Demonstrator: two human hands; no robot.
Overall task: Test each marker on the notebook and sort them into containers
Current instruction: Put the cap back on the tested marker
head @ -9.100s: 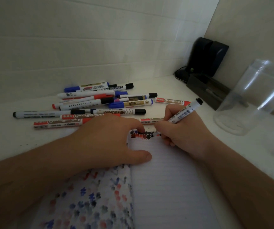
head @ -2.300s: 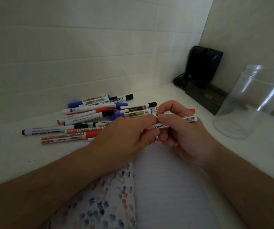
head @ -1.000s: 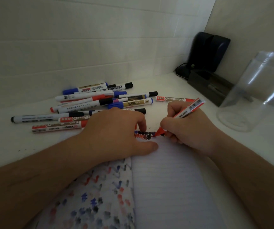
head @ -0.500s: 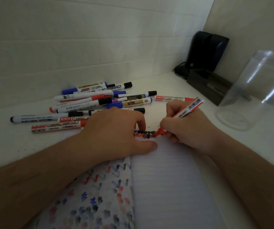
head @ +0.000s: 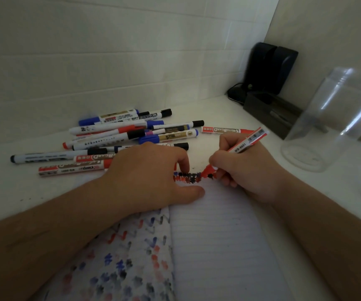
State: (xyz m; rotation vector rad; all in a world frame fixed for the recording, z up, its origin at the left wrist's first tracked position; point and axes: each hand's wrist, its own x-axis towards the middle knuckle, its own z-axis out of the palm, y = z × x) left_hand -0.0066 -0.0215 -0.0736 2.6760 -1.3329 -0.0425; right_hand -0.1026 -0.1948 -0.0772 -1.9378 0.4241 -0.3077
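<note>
An open lined notebook [head: 214, 235] lies in front of me; its left page is full of coloured scribbles. My right hand [head: 244, 170] grips a red whiteboard marker [head: 247, 142], tip down at the top of the right page, beside a row of red, blue and black test marks [head: 191, 177]. My left hand [head: 151, 177] rests flat on the top of the notebook, fingers spread. A pile of several capped markers [head: 131, 135] lies behind my left hand, and one red marker [head: 220, 130] lies apart to its right.
A clear plastic jar [head: 331, 120] stands at the right on the white table. A black tray [head: 270, 111] and a dark device [head: 270, 68] sit in the back corner against the wall. Walls close off the back and right.
Since 2.3 s ago the red marker went from both hands to my right hand alone, tip on the page; my left hand went down on the notebook. Little movement in the last second.
</note>
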